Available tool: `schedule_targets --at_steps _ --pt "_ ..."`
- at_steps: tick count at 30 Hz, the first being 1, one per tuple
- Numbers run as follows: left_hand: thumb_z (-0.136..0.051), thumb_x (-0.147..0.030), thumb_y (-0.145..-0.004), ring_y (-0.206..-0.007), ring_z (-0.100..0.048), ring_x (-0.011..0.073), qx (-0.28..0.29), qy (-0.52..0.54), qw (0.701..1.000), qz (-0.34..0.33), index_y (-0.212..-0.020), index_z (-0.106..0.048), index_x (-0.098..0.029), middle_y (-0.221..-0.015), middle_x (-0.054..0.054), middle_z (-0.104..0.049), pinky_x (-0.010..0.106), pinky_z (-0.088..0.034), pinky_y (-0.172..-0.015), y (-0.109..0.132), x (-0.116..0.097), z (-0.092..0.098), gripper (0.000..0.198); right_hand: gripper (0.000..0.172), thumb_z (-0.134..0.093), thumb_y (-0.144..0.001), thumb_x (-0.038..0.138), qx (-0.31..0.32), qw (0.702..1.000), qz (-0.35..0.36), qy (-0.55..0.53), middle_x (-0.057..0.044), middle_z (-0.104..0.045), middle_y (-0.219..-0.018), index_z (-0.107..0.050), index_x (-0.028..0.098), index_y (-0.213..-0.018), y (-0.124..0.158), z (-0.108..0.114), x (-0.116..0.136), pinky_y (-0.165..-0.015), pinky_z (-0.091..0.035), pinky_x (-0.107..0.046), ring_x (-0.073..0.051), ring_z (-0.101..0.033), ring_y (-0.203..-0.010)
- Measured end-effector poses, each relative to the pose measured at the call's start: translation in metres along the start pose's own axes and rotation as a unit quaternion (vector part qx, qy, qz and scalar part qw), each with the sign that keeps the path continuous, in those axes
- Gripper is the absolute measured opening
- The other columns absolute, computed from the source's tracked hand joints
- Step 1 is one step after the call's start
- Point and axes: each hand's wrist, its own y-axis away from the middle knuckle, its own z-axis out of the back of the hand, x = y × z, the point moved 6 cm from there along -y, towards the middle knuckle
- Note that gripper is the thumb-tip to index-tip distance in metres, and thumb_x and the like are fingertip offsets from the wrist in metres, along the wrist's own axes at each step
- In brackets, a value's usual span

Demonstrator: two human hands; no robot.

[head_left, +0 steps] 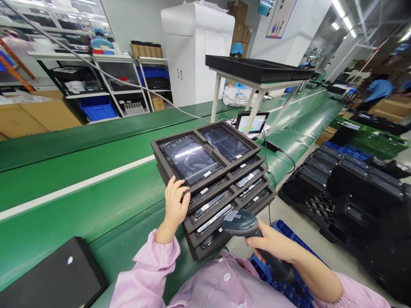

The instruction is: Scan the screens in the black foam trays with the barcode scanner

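A stack of black trays stands in steps before me. In the top tray point(153, 147) lie two flat devices with dark screens and small white labels, the left screen point(192, 158) and the right screen point(226, 143). My left hand point(176, 203) is at the near left corner of the top tray, with its fingers bent over the rim. My right hand point(269, 241) is wrapped round the handle of a dark barcode scanner point(239, 222). The scanner's head is over the lower trays' front edges, where more labelled devices point(210, 203) show.
The stack rests on a green workbench point(128, 205). A black box point(48, 273) lies at the near left. Behind the stack are a small lit display point(252, 123), a cable point(290, 160) and a raised black tray point(257, 68) on a stand. Black crates point(346, 188) fill the right side.
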Motion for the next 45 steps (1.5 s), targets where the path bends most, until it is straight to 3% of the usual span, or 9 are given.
schedule_targets --at_steps 6,10,15,25,28,31,35,38,45 --pt "-0.039 -0.029 -0.090 -0.129 -0.036 0.0281 0.011 0.002 1.000 0.015 -0.091 -0.059 -0.019 -0.110 0.010 -0.057 0.052 -0.033 -0.104 0.000 0.001 -0.002 0.022 0.064 -0.053 -0.064 0.026 -0.007 0.998 -0.051 0.021 0.003 -0.056 -0.066 -0.032 0.019 -0.124 0.005 0.003 -0.022 -0.042 -0.043 -0.023 -0.015 -0.056 -0.050" --pt "-0.039 -0.031 -0.090 -0.130 -0.036 0.0288 0.012 -0.004 1.000 0.016 -0.090 -0.058 -0.019 -0.109 0.010 -0.057 0.052 -0.033 -0.104 -0.001 0.001 -0.002 0.022 0.060 -0.053 -0.063 0.027 -0.030 0.997 -0.066 0.011 0.000 -0.058 -0.077 -0.034 0.019 -0.119 0.008 0.003 -0.035 -0.039 -0.041 -0.022 -0.012 -0.054 -0.046" --pt "-0.040 -0.029 -0.089 -0.130 -0.036 0.0286 0.011 -0.003 1.000 0.005 -0.090 -0.058 -0.019 -0.110 0.009 -0.057 0.052 -0.033 -0.104 -0.002 0.002 -0.001 0.020 0.059 -0.051 -0.061 0.028 -0.036 0.998 -0.056 -0.004 0.003 -0.053 -0.068 -0.032 0.018 -0.116 0.012 0.002 -0.034 -0.038 -0.040 -0.022 -0.012 -0.051 -0.044" --pt "-0.041 -0.029 -0.090 -0.130 -0.036 0.0287 -0.001 -0.004 1.000 0.001 -0.090 -0.057 -0.020 -0.108 0.009 -0.057 0.052 -0.032 -0.105 -0.005 0.000 0.002 0.018 0.051 -0.052 -0.060 0.029 -0.025 0.998 -0.041 -0.037 0.003 -0.052 -0.073 -0.034 0.018 -0.106 0.014 0.008 -0.033 -0.038 -0.039 -0.022 -0.010 -0.049 -0.044" --pt "-0.042 -0.028 -0.090 -0.130 -0.036 0.0288 -0.005 -0.007 1.000 -0.009 -0.090 -0.056 -0.020 -0.109 0.009 -0.058 0.052 -0.034 -0.104 -0.005 0.000 0.003 0.017 0.046 -0.054 -0.059 0.031 -0.070 0.996 -0.051 -0.033 -0.002 -0.056 -0.085 -0.037 0.018 -0.100 0.016 0.032 -0.033 -0.039 -0.041 -0.023 -0.011 -0.053 -0.047" --pt "-0.043 -0.025 -0.089 -0.130 -0.036 0.0285 -0.013 -0.004 1.000 -0.025 -0.091 -0.056 -0.019 -0.109 0.009 -0.058 0.051 -0.034 -0.104 -0.006 0.000 0.004 0.014 0.045 -0.056 -0.060 0.034 -0.161 0.986 -0.042 -0.008 -0.004 -0.058 -0.091 -0.039 0.018 -0.098 0.019 0.076 -0.031 -0.040 -0.042 -0.024 -0.011 -0.054 -0.048" --pt "-0.044 -0.024 -0.089 -0.131 -0.036 0.0284 -0.014 -0.008 1.000 -0.025 -0.090 -0.057 -0.019 -0.108 0.010 -0.058 0.051 -0.033 -0.105 -0.007 0.001 0.005 0.014 0.052 -0.056 -0.062 0.036 -0.203 0.977 -0.063 0.023 0.003 -0.054 -0.058 -0.039 0.017 -0.107 0.020 0.125 -0.035 -0.040 -0.040 -0.023 -0.014 -0.051 -0.043" --pt "-0.044 -0.023 -0.088 -0.131 -0.035 0.0286 -0.011 -0.013 1.000 -0.024 -0.090 -0.056 -0.019 -0.108 0.010 -0.058 0.052 -0.032 -0.106 -0.008 0.001 0.006 0.013 0.054 -0.055 -0.064 0.035 -0.188 0.979 -0.072 0.037 0.005 -0.049 -0.045 -0.039 0.016 -0.111 0.017 0.141 -0.041 -0.040 -0.040 -0.024 -0.015 -0.048 -0.040" --pt "-0.044 -0.031 -0.087 -0.130 -0.037 0.0295 -0.002 -0.016 0.999 0.030 -0.087 -0.056 -0.020 -0.106 0.011 -0.058 0.051 -0.031 -0.107 -0.008 0.008 0.008 0.017 0.053 -0.056 -0.064 0.033 -0.168 0.984 -0.052 0.014 0.006 -0.051 -0.054 -0.038 0.018 -0.112 0.012 0.152 -0.038 -0.039 -0.040 -0.023 -0.014 -0.049 -0.042"
